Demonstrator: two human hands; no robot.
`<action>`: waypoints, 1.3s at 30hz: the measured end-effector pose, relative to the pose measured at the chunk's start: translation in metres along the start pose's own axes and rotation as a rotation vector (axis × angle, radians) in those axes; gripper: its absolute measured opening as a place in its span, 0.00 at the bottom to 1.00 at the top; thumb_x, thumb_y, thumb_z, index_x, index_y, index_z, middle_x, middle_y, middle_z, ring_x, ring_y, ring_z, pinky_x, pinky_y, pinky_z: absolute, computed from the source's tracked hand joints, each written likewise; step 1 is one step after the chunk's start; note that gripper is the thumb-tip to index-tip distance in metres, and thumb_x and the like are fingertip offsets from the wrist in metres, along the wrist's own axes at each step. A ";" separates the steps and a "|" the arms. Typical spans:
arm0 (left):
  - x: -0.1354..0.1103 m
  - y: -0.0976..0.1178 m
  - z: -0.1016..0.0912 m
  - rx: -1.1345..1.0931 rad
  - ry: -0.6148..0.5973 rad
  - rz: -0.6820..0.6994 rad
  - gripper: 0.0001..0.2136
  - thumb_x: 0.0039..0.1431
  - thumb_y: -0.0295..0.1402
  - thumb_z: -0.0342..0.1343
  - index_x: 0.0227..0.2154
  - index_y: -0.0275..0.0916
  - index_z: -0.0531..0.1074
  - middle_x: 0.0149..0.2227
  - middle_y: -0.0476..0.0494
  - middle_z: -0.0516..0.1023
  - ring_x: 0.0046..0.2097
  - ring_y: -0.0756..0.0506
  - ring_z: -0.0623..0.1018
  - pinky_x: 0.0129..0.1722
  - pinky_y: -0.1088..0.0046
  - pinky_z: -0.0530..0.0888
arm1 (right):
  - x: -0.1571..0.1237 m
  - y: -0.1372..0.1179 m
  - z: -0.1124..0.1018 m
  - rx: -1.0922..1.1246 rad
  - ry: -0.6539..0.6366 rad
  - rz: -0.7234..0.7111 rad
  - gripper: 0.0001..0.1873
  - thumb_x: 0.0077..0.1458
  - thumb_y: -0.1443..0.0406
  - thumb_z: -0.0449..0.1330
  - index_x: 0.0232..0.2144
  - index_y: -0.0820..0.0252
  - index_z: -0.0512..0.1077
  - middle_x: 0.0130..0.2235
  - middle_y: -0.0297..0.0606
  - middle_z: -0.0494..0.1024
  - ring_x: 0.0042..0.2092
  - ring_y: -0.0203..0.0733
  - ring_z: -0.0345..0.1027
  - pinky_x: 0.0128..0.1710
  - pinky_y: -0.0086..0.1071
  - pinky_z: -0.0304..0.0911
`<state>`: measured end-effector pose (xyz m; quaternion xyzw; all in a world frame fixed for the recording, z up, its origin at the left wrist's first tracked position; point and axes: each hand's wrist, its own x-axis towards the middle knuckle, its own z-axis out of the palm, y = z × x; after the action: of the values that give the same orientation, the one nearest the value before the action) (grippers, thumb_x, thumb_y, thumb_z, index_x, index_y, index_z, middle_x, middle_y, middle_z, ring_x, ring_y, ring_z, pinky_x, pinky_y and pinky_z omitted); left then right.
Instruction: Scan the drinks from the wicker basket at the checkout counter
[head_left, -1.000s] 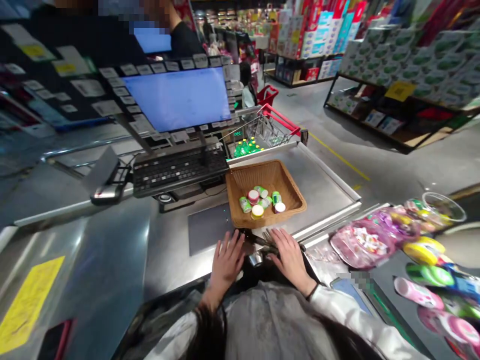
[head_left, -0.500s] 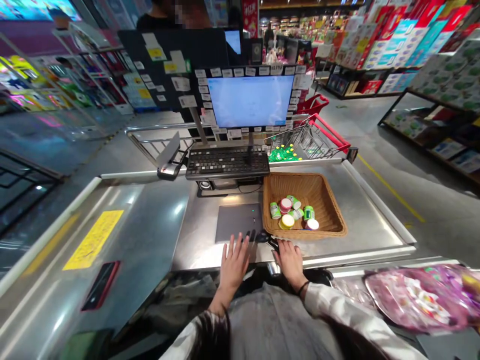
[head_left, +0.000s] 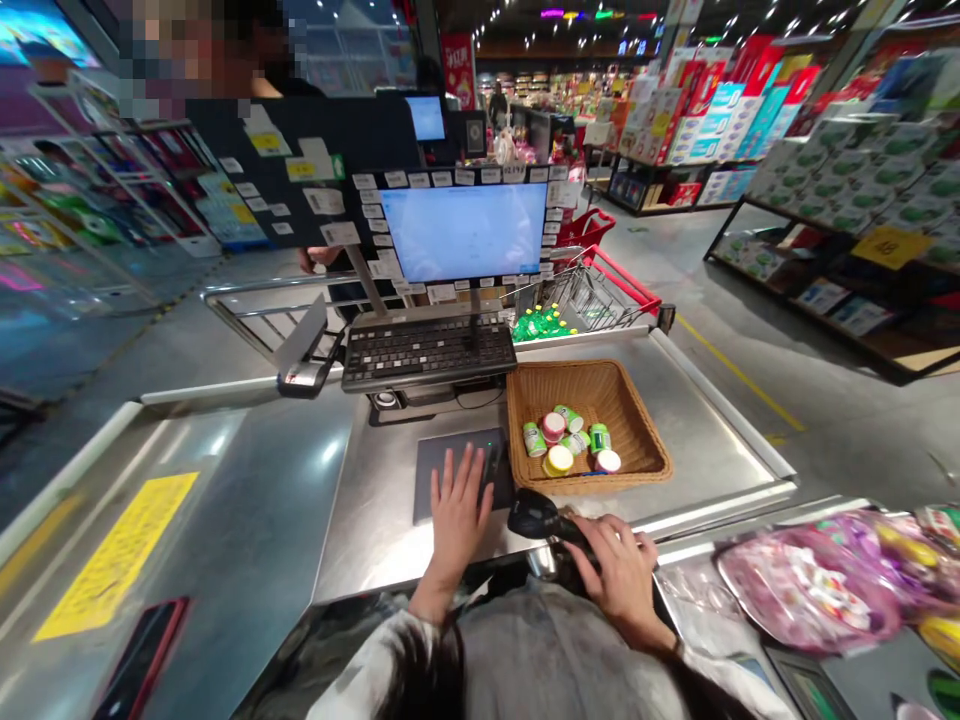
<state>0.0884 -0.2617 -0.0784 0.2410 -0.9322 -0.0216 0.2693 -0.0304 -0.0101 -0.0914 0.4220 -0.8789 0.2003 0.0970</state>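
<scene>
Right hand (head_left: 619,580) closed firmly around a black handheld barcode scanner (head_left: 540,516), nose pointing left, above the steel checkout counter (head_left: 382,540). Left hand (head_left: 457,515) open, fingers spread, on a dark pad (head_left: 433,480). Wicker basket (head_left: 628,425) of small bottles (head_left: 534,440) just beyond.

Right hand (head_left: 615,580) gripping a black handheld barcode scanner (head_left: 544,518); left hand (head_left: 457,515) resting open on a dark checkout scan pad (head_left: 424,480), just beside a wicker basket (head_left: 626,420) holding small bottles (head_left: 534,440).

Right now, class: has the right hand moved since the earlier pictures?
Yes. The right hand, gripping the scanner, has drawn back from the basket, further away from it than before.
</scene>
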 end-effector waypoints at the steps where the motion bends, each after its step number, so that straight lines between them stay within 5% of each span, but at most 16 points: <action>1: 0.014 0.004 0.001 -0.016 0.000 0.023 0.30 0.72 0.36 0.47 0.73 0.47 0.48 0.71 0.41 0.61 0.74 0.35 0.52 0.71 0.43 0.54 | 0.000 0.002 -0.010 -0.003 0.033 0.015 0.19 0.67 0.52 0.53 0.54 0.44 0.75 0.45 0.41 0.83 0.53 0.55 0.69 0.53 0.49 0.50; 5: 0.069 0.024 0.015 -0.081 -0.084 0.192 0.27 0.72 0.36 0.46 0.72 0.47 0.53 0.70 0.43 0.64 0.74 0.38 0.53 0.71 0.46 0.54 | 0.015 0.009 -0.043 -0.040 0.217 0.154 0.18 0.67 0.51 0.53 0.52 0.45 0.76 0.44 0.41 0.83 0.51 0.57 0.69 0.55 0.53 0.46; 11: 0.123 0.064 0.066 -0.149 -0.297 0.527 0.25 0.65 0.37 0.58 0.64 0.44 0.67 0.66 0.41 0.70 0.72 0.40 0.60 0.72 0.50 0.54 | 0.055 0.019 -0.065 -0.086 0.456 0.325 0.22 0.67 0.47 0.52 0.51 0.49 0.75 0.47 0.44 0.82 0.51 0.57 0.67 0.55 0.53 0.43; 17: 0.138 0.091 0.096 -0.029 -0.601 0.696 0.21 0.51 0.30 0.70 0.49 0.38 0.76 0.51 0.40 0.82 0.62 0.37 0.73 0.67 0.59 0.62 | 0.073 0.035 -0.067 -0.081 0.522 0.372 0.22 0.66 0.48 0.53 0.51 0.49 0.77 0.51 0.46 0.79 0.53 0.59 0.64 0.53 0.52 0.47; 21: 0.136 0.096 0.101 0.009 -0.636 0.680 0.08 0.57 0.24 0.62 0.39 0.38 0.78 0.43 0.42 0.84 0.54 0.40 0.78 0.59 0.64 0.69 | 0.073 0.041 -0.069 -0.105 0.544 0.373 0.22 0.66 0.48 0.53 0.50 0.49 0.78 0.51 0.46 0.79 0.53 0.59 0.64 0.53 0.51 0.48; 24: 0.139 0.098 0.101 0.025 -0.657 0.642 0.07 0.59 0.21 0.57 0.37 0.37 0.77 0.42 0.40 0.83 0.51 0.41 0.78 0.55 0.64 0.69 | 0.074 0.042 -0.069 -0.109 0.549 0.366 0.24 0.66 0.46 0.51 0.47 0.50 0.79 0.49 0.46 0.80 0.51 0.57 0.65 0.51 0.49 0.49; 27: 0.145 0.094 0.094 0.027 -0.676 0.587 0.06 0.56 0.23 0.61 0.37 0.36 0.78 0.41 0.38 0.83 0.49 0.40 0.78 0.54 0.62 0.67 | 0.075 0.043 -0.069 -0.125 0.548 0.356 0.27 0.67 0.44 0.49 0.47 0.51 0.80 0.50 0.43 0.81 0.50 0.55 0.65 0.49 0.46 0.50; 31: 0.148 0.076 0.061 0.009 -0.633 0.473 0.21 0.51 0.31 0.68 0.49 0.36 0.75 0.47 0.35 0.81 0.50 0.36 0.78 0.54 0.57 0.66 | 0.077 0.040 -0.073 -0.146 0.534 0.368 0.27 0.67 0.44 0.49 0.47 0.50 0.80 0.50 0.42 0.81 0.50 0.55 0.66 0.49 0.45 0.48; 39: 0.108 0.031 -0.039 -0.328 -0.078 0.005 0.23 0.59 0.36 0.64 0.57 0.43 0.70 0.58 0.37 0.77 0.58 0.36 0.76 0.54 0.59 0.68 | 0.091 0.004 -0.094 -0.025 0.530 0.307 0.25 0.65 0.44 0.53 0.46 0.50 0.81 0.53 0.43 0.81 0.53 0.58 0.65 0.51 0.49 0.46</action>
<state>0.0151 -0.2811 0.0133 0.1904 -0.9265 -0.1819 0.2688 -0.0906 -0.0315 0.0228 0.2159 -0.8789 0.3050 0.2966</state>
